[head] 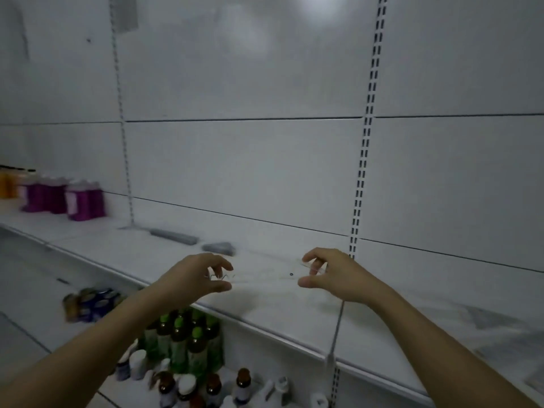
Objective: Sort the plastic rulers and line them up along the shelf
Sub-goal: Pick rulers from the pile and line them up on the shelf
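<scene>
A clear plastic ruler [265,276] lies lengthwise just above or on the white shelf [265,307]; which one I cannot tell. My left hand [203,278] pinches its left end between thumb and fingers. My right hand [326,275] pinches its right end the same way. Two more grey-looking rulers lie farther back on the shelf, a long one [173,235] and a shorter one [219,248]. The picture is blurred.
Purple bottles [79,198] and orange ones [7,184] stand at the shelf's far left. On the lower shelf are green-capped brown bottles [182,337], white bottles [138,363] and cans [91,300]. Slotted uprights [365,142] run up the white back panel.
</scene>
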Demonstrator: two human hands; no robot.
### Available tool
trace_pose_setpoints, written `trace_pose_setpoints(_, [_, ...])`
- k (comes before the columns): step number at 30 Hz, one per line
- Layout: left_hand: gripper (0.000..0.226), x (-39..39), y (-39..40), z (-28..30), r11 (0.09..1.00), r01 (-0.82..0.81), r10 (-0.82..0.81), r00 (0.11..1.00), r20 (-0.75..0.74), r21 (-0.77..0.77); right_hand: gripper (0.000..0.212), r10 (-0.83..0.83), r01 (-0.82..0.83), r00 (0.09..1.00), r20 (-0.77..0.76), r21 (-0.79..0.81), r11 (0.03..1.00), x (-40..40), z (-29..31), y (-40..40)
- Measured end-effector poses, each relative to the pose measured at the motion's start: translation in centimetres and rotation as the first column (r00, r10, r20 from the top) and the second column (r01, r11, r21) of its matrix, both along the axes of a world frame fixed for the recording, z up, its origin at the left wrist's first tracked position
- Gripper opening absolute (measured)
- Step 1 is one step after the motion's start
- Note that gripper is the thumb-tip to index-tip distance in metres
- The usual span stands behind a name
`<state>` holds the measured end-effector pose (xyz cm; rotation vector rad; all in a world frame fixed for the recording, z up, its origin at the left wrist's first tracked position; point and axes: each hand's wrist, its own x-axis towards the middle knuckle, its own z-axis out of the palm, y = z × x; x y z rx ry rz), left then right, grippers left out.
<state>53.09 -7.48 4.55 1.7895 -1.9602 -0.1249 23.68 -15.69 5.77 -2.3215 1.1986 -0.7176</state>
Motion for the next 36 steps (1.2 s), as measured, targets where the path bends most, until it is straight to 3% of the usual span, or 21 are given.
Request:
trace_pose_setpoints(12, [0.032, 18.1, 3.1, 0.0, 0.980, -0.196, 0.195, 0.981, 0.014, 0.045, 0.048, 0.132, -0.133, 0.990, -0.040, -0.020, 0.991, 20.1, 0.5, -2.2])
trace_pose_setpoints(25, [0.031, 30.9, -7.7, 1.6, 0.966, -0.249, 0.242, 0.966, 0.093, 0.070, 0.037, 0.184, -0.184, 0.983, 0.004, 0.050, 0.982, 33.1, 0.1, -13.9])
trace_pose_setpoints(36, [0.031, 37.1, -19.4, 0.6, 0.996, -0.087, 0.086, 0.996, 0.015, 0.028, 0.043, -0.006, 0.001, 0.998, 0.067, 0.073, 0.997, 38.5, -0.2, -20.3])
